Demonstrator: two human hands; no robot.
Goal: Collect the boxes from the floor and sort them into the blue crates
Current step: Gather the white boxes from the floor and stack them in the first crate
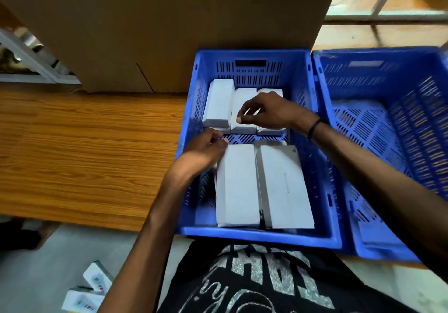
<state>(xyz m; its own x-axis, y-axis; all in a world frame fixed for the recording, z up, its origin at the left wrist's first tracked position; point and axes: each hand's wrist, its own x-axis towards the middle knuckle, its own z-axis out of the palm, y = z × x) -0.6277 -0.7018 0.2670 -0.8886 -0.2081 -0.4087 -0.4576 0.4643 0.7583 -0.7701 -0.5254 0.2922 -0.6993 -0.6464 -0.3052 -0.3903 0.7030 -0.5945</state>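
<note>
indoors, two crates (257,236) sit on a wood table (84,155) before a carton (169,21); white boxes (238,186) fill one, left hand (206,151) curled at a box's corner, right hand (264,112) pinching nothing above.

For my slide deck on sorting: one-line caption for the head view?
Both hands, left and right, arrange white boxes in a blue crate on a wooden table.

Bare forearms, no sleeves in view. Black band (314,127) round the right wrist, right of centre. Black T-shirt (261,281) with silver lettering, bottom centre.
</note>
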